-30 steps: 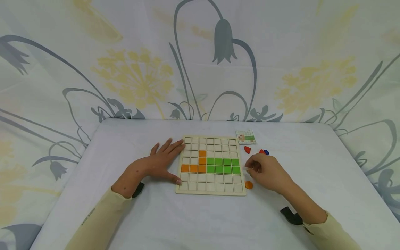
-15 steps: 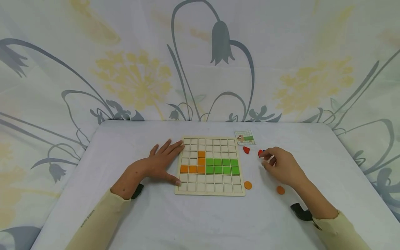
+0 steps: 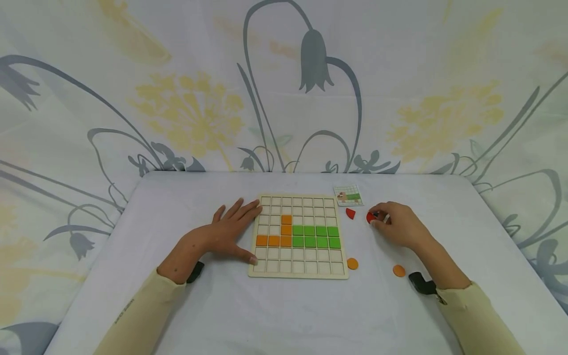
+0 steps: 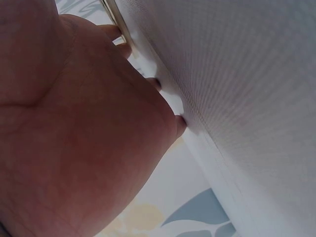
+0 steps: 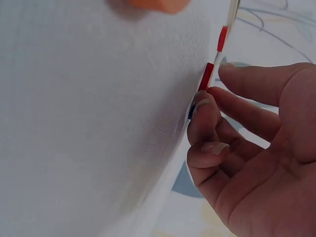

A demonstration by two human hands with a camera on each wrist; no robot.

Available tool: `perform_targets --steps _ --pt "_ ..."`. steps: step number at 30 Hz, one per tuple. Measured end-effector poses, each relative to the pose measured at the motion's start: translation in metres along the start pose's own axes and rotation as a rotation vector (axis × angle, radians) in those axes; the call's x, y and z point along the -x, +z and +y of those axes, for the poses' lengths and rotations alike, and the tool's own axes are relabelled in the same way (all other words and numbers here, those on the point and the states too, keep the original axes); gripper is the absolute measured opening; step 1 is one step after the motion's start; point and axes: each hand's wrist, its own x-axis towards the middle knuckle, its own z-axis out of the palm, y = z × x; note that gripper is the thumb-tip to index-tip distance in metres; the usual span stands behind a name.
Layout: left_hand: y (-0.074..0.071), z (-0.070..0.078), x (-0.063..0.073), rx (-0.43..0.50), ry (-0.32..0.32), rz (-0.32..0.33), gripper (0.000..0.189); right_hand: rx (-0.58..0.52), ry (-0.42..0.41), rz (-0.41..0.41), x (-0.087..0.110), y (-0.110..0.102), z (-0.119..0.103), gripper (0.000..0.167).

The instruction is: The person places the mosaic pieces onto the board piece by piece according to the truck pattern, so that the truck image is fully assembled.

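Observation:
The left hand (image 3: pixel 232 229) lies with fingers spread at the left edge of a square grid board (image 3: pixel 306 267), touching its rim; in the left wrist view the hand (image 4: pixel 94 123) hides most of the board. Orange tiles (image 3: pixel 286 230) and green tiles (image 3: pixel 316 236) fill some of its cells. To the right of the board, the right hand (image 3: pixel 397 224) has curled fingers and thumb at a small red piece (image 3: pixel 370 217), pinching it on the table. A blue piece (image 5: pixel 191 111) sits beside it, mostly hidden by the fingers. The right wrist view shows the red piece (image 5: pixel 206 76) near the thumb tip.
A second red piece (image 3: pixel 350 213), wedge-shaped, lies between the board and the right hand. A small pattern card (image 3: pixel 348 195) is behind it. One orange disc (image 3: pixel 352 264) lies by the board's lower right corner, another orange disc (image 3: pixel 399 270) farther right. White cloth (image 3: pixel 284 315) covers the table.
The right hand has moved from the board's right edge rightward and away to the red piece, and its fingers have closed around it. The farther orange disc came into sight. The left hand stays put.

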Motion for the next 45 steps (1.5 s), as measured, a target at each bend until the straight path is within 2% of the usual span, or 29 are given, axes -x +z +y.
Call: perform_targets --steps 7,14,23,30,38,45 --pt "-0.0013 0.0003 -0.0005 -0.008 -0.003 0.004 0.129 0.008 -0.016 0.0 -0.0049 0.0009 0.0016 0.025" --pt "-0.0016 0.0 -0.0017 0.002 0.003 0.002 0.129 0.011 0.018 -0.016 -0.0055 -0.0004 -0.0003 0.013" --pt "-0.002 -0.0001 -0.002 0.008 0.009 0.004 0.13 0.01 0.018 0.019 -0.0048 0.0001 -0.0002 0.011" --pt "-0.0012 -0.0006 -0.0014 0.003 0.005 0.009 0.13 -0.003 0.039 -0.02 -0.0043 -0.0029 0.0004 0.004" --pt "-0.0008 0.0007 -0.0004 0.0 -0.001 0.008 0.13 -0.026 0.022 -0.089 -0.0014 -0.0035 -0.0014 0.009" --pt "-0.0006 0.0013 0.0008 0.001 -0.001 0.007 0.129 -0.015 0.013 -0.117 0.0017 -0.0032 -0.0064 0.012"
